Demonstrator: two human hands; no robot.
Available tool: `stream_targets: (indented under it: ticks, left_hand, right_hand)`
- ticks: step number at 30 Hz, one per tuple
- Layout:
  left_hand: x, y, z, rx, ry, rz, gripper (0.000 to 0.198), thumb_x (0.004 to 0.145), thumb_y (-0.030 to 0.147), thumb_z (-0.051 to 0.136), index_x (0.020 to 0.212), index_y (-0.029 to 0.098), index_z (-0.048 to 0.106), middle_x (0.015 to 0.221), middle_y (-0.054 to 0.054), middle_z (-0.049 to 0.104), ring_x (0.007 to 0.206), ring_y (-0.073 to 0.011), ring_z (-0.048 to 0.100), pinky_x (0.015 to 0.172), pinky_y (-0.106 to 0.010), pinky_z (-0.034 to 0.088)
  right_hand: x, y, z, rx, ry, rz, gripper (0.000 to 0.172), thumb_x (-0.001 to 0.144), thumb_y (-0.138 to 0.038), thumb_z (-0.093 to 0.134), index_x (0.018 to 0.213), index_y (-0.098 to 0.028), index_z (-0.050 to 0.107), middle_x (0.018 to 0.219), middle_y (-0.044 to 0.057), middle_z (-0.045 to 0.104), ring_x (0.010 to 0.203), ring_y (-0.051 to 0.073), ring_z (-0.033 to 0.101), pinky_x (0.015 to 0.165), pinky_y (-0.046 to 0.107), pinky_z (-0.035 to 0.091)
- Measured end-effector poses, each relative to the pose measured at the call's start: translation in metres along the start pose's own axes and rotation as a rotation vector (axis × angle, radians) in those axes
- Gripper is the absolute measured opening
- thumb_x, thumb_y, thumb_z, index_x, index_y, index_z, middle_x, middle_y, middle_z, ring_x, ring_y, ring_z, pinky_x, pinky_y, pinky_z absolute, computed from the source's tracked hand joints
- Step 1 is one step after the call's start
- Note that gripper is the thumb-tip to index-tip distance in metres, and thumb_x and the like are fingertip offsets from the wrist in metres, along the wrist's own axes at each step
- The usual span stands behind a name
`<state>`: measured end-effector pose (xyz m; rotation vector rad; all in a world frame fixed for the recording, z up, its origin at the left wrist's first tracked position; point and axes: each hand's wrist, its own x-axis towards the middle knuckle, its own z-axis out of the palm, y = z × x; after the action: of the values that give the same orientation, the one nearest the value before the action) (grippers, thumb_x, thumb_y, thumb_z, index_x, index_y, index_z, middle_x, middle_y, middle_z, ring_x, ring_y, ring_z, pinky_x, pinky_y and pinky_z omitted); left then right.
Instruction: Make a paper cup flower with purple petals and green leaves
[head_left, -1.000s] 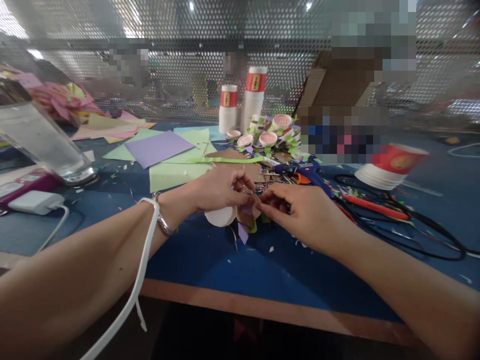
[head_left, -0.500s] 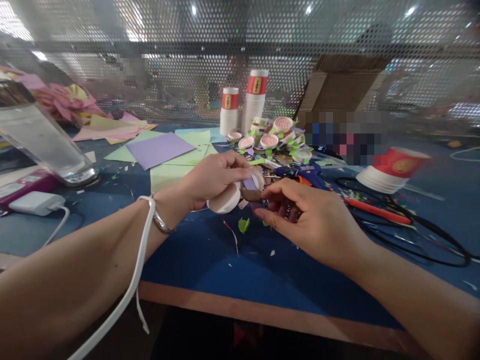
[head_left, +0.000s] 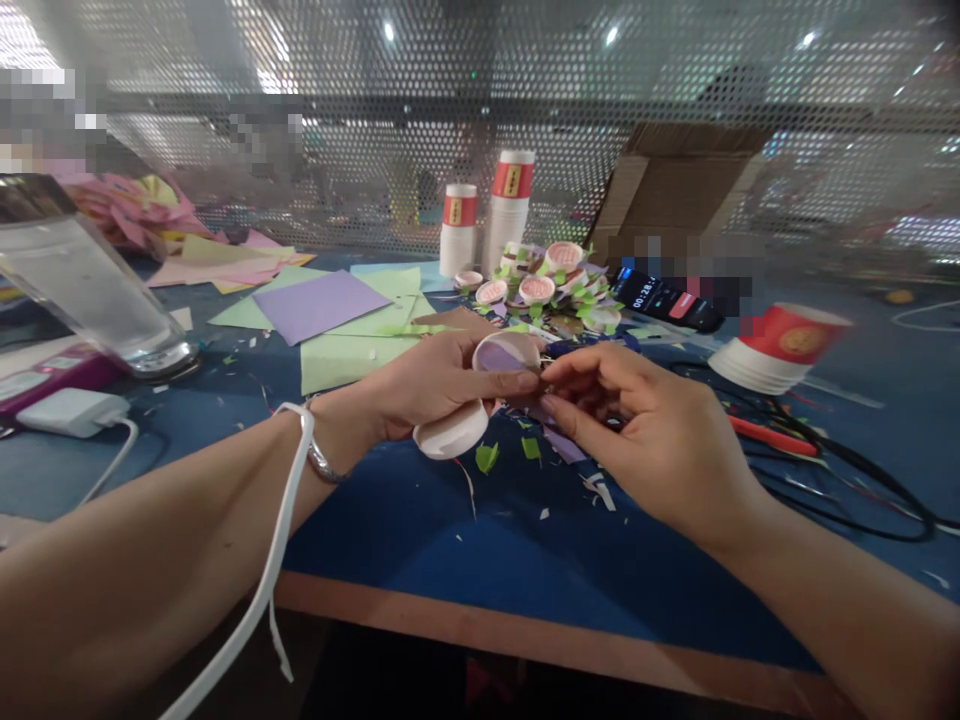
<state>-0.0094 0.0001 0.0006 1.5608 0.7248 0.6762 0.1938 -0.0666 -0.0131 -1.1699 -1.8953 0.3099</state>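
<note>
My left hand (head_left: pixel 450 380) is closed on a white, round cut-off paper-cup bottom (head_left: pixel 525 343) with purple paper (head_left: pixel 499 355) inside its rim. Its thumb presses across the lower edge. A second white cup bottom (head_left: pixel 452 432) is tucked under the same hand. My right hand (head_left: pixel 626 420) meets the right edge of the upper piece, its thumb and forefinger pinched close together. What lies between those fingertips is too small to make out. Below the hands are green paper scraps (head_left: pixel 487 458) and a purple scrap (head_left: pixel 564 443) on the blue table (head_left: pixel 420 530).
Decorated cup bottoms (head_left: pixel 536 290) are heaped behind my hands, beside stacked paper cups (head_left: pixel 510 215). Coloured sheets (head_left: pixel 322 300) and a tilted glass (head_left: pixel 97 285) lie left. At right are a phone (head_left: pixel 667 300), a red-white cup (head_left: pixel 780 345), an orange-handled tool (head_left: pixel 772 436) and black cable (head_left: pixel 877 505).
My left hand has turned the cup bottoms, so the upper one now faces me with purple paper inside. My right fingertips have closed in to its edge. The right hand now covers more of the blue tool behind.
</note>
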Motion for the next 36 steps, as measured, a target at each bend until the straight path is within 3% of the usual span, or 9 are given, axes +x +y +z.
stream_targets:
  ticks: [9, 13, 19, 23, 31, 36]
  left_hand:
    - [0.0, 0.002, -0.007, 0.059, -0.05, -0.028, 0.044, 0.076, 0.052, 0.086, 0.096, 0.016, 0.071, 0.076, 0.0, 0.063, 0.057, -0.0087, 0.053, 0.049, -0.021, 0.039]
    - [0.0, 0.0, -0.008, 0.018, -0.095, -0.11, 0.044, 0.07, 0.051, 0.09, 0.086, 0.017, 0.068, 0.072, 0.003, 0.06, 0.056, -0.0087, 0.055, 0.049, -0.021, 0.043]
    - [0.004, -0.004, -0.011, -0.099, -0.102, -0.18, 0.046, 0.066, 0.051, 0.093, 0.083, 0.015, 0.071, 0.068, 0.001, 0.061, 0.052, -0.007, 0.051, 0.046, -0.02, 0.035]
    - [0.002, 0.0, -0.008, -0.133, -0.146, -0.153, 0.039, 0.065, 0.041, 0.095, 0.08, 0.015, 0.07, 0.071, 0.003, 0.062, 0.055, -0.006, 0.053, 0.049, -0.019, 0.039]
    - [0.001, -0.002, 0.002, -0.173, -0.114, -0.125, 0.03, 0.072, 0.036, 0.092, 0.078, 0.014, 0.072, 0.069, 0.004, 0.064, 0.053, -0.0048, 0.056, 0.05, -0.018, 0.043]
    - [0.001, -0.003, 0.007, -0.232, -0.1, -0.113, 0.023, 0.081, 0.034, 0.085, 0.091, 0.015, 0.076, 0.077, 0.002, 0.068, 0.057, -0.0049, 0.056, 0.055, -0.019, 0.047]
  right_hand:
    - [-0.003, 0.002, -0.004, -0.046, 0.021, -0.046, 0.01, 0.096, -0.02, 0.068, 0.105, -0.021, 0.071, 0.085, -0.001, 0.076, 0.069, 0.012, 0.071, 0.062, 0.021, 0.055]
    - [-0.002, 0.003, -0.005, -0.059, 0.008, -0.095, 0.009, 0.097, -0.02, 0.067, 0.105, -0.021, 0.071, 0.091, 0.0, 0.078, 0.076, 0.013, 0.073, 0.07, 0.023, 0.057]
    - [-0.003, 0.002, -0.007, -0.064, 0.024, -0.128, 0.01, 0.098, -0.018, 0.067, 0.106, -0.021, 0.072, 0.095, 0.0, 0.078, 0.076, 0.012, 0.073, 0.072, 0.023, 0.057]
    - [-0.003, 0.002, -0.006, -0.085, 0.03, -0.134, 0.01, 0.097, -0.018, 0.067, 0.105, -0.021, 0.072, 0.094, 0.0, 0.077, 0.076, 0.013, 0.072, 0.071, 0.025, 0.057]
    - [0.0, 0.001, -0.004, -0.068, 0.038, -0.091, 0.008, 0.095, -0.016, 0.067, 0.1, -0.021, 0.069, 0.082, -0.002, 0.073, 0.068, 0.01, 0.069, 0.063, 0.021, 0.054]
    - [0.0, 0.001, -0.004, -0.054, 0.066, -0.042, 0.011, 0.093, -0.019, 0.068, 0.104, -0.021, 0.065, 0.082, 0.0, 0.073, 0.067, 0.012, 0.07, 0.058, 0.02, 0.055]
